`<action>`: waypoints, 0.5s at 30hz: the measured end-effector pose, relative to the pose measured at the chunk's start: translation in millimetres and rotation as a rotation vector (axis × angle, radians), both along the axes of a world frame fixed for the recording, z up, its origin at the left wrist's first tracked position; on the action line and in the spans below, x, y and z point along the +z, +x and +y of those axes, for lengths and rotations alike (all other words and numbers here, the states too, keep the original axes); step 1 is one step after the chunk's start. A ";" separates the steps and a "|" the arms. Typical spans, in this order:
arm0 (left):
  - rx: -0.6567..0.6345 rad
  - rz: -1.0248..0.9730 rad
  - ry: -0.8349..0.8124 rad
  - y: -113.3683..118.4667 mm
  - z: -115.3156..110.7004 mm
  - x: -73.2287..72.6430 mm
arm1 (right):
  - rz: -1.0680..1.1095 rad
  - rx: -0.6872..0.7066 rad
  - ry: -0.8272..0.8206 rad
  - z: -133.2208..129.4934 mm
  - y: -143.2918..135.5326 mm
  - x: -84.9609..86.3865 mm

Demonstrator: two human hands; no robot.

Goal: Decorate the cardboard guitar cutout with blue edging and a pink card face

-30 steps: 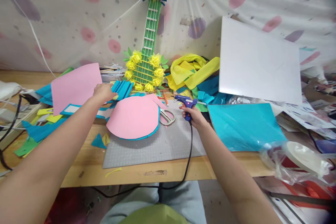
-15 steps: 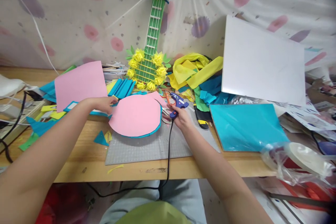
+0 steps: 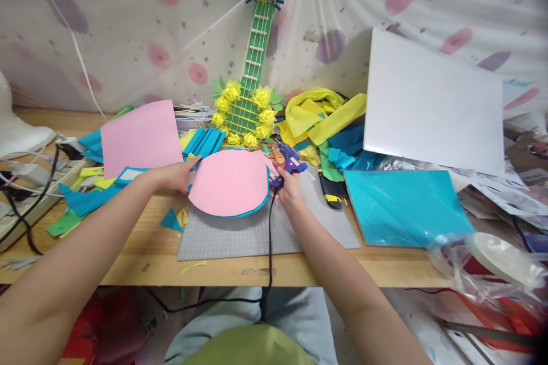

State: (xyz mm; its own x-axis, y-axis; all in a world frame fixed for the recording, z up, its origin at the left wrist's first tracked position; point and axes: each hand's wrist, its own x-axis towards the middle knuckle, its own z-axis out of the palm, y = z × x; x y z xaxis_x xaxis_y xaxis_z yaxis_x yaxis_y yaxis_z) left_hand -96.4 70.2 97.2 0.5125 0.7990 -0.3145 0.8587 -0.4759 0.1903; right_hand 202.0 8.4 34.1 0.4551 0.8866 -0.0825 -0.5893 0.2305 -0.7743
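Clasping the glue gun point(image 3: 293, 162), the right hand point(image 3: 290, 187) should aim it clear of the pink card point(image 3: 231, 183), while the left hand point(image 3: 177, 175), grip unclear, should steady the left edge.

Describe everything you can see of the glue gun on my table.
The glue gun is blue-purple, apparently plastic, with a pale label and a small glowing reddish light on its side. The right hand grips its handle, from which a black cord runs down past the table edge. It is tilted, front pointing away and leftward, just right of the rounded pink piece. Its nozzle tip is unclear.
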 end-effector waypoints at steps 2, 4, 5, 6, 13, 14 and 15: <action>0.002 -0.021 0.003 2.2 1.9 0.7 | -0.035 -0.015 0.032 3.7 -3.2 -2.9; 0.014 -0.028 0.013 2.8 4.2 0.1 | -0.036 -0.037 0.015 7.0 -6.4 -4.8; 0.022 -0.027 0.019 2.0 5.2 -0.3 | -0.028 -0.049 0.001 8.8 -7.9 -5.2; 0.029 -0.027 0.027 0.3 5.9 -0.6 | -0.023 -0.055 -0.010 10.6 -9.0 -5.3; 0.091 -0.009 0.024 -17.6 6.2 3.1 | -0.250 -0.058 -0.123 20.4 24.3 -0.6; 0.099 -0.015 0.032 -17.9 6.9 3.9 | -0.342 -0.051 -0.141 19.2 34.3 -0.6; 0.103 -0.024 0.039 -17.4 8.2 4.5 | -0.467 -0.052 -0.163 16.7 43.6 -1.0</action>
